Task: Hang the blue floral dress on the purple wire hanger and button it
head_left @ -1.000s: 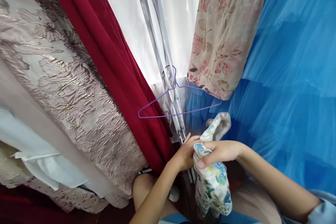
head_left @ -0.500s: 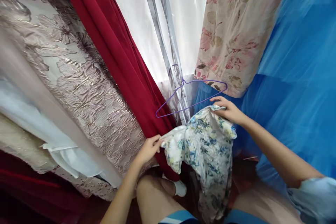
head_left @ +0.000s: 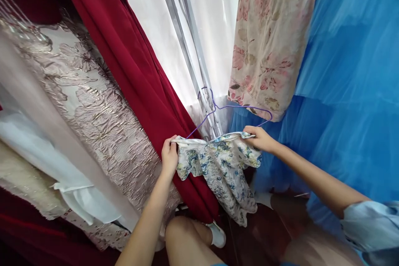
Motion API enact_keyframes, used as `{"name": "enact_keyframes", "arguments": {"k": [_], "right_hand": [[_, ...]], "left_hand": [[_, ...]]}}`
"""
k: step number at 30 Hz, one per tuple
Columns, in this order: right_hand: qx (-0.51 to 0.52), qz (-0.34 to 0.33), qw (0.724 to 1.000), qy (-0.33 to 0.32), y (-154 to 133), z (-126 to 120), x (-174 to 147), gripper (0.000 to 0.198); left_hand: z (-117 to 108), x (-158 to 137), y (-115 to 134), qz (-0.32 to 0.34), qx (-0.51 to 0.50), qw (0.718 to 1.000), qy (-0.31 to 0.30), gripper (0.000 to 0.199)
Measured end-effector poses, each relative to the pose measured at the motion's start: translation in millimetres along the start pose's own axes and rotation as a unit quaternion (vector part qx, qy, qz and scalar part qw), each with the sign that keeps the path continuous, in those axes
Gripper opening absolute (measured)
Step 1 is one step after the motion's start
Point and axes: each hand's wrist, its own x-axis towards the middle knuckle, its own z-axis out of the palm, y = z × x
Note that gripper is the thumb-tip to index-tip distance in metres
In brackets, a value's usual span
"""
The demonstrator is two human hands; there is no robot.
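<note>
A white dress with blue and yellow flowers (head_left: 222, 170) hangs between my two hands, its neckline stretched sideways. My left hand (head_left: 170, 156) is closed on the left end of that upper edge. At the other end, my right hand (head_left: 260, 138) pinches the edge near the right sleeve. Just behind the neckline is a purple wire hanger (head_left: 230, 107), hooked on a metal rack. The dress hides the hanger's lower bar, so I cannot tell whether its left arm has entered the garment.
Metal rack posts (head_left: 187, 33) rise in front of a white curtain. On the left hang a dark red garment (head_left: 124, 62) and a textured pink fabric (head_left: 102, 116). A beige floral garment (head_left: 268, 45) and blue tulle (head_left: 352, 70) hang on the right.
The dress has been raised and spread against the hanger, now covering its lower bar. My left hand has moved up and left; its hem has lifted away from my legs.
</note>
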Motion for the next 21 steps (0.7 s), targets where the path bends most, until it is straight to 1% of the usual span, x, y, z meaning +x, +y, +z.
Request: {"name": "enact_keyframes", "arguments": {"k": [3, 6, 8, 10, 11, 12, 13, 15, 16, 17, 18, 19, 21], "right_hand": [[0.003, 0.009, 1.000, -0.029, -17.3, 6.9, -5.9, 0.024], [-0.003, 0.028, 0.999, -0.042, -30.8, 17.9, -11.1, 0.024], [0.006, 0.034, 0.999, -0.040, -36.1, 18.7, -15.3, 0.023], [0.026, 0.012, 0.999, -0.029, -37.1, 10.9, -19.7, 0.017], [0.030, -0.006, 0.999, -0.011, -35.5, 4.1, -21.7, 0.015], [0.027, -0.023, 0.999, 0.021, -32.5, -4.0, -23.2, 0.014], [0.017, -0.035, 0.997, 0.067, -28.1, -12.7, -24.0, 0.014], [-0.026, -0.040, 0.983, 0.176, -16.3, -30.1, -23.0, 0.015], [-0.052, -0.037, 0.973, 0.223, -9.8, -38.0, -20.7, 0.016], [-0.078, -0.034, 0.963, 0.255, -3.5, -45.1, -17.2, 0.016], [-0.100, -0.028, 0.957, 0.271, 2.0, -51.3, -12.6, 0.018], [-0.116, -0.017, 0.955, 0.272, 6.3, -56.8, -7.1, 0.021], [-0.124, 0.019, 0.959, 0.254, 10.8, -66.5, 5.6, 0.026]], "left_hand": [[10.4, 8.5, 33.7, 0.076, 0.060, 0.993, -0.062, 0.025], [27.4, 10.5, 67.0, 0.152, 0.123, 0.971, -0.140, 0.025], [37.0, 9.4, 80.2, 0.172, 0.168, 0.957, -0.163, 0.023], [42.5, 8.1, 84.6, 0.166, 0.176, 0.958, -0.155, 0.020], [43.9, 7.9, 84.4, 0.160, 0.166, 0.962, -0.146, 0.019], [44.7, 7.9, 83.3, 0.156, 0.153, 0.966, -0.140, 0.018], [45.1, 8.3, 81.9, 0.155, 0.143, 0.968, -0.138, 0.018], [46.1, 9.6, 80.1, 0.164, 0.141, 0.966, -0.144, 0.017], [46.8, 10.2, 80.1, 0.170, 0.145, 0.963, -0.149, 0.017], [47.7, 10.7, 80.9, 0.175, 0.149, 0.961, -0.152, 0.017], [48.5, 11.2, 82.3, 0.177, 0.152, 0.960, -0.153, 0.018], [49.0, 11.6, 84.1, 0.178, 0.155, 0.960, -0.154, 0.018], [48.3, 12.8, 88.0, 0.179, 0.163, 0.958, -0.154, 0.020]]}}
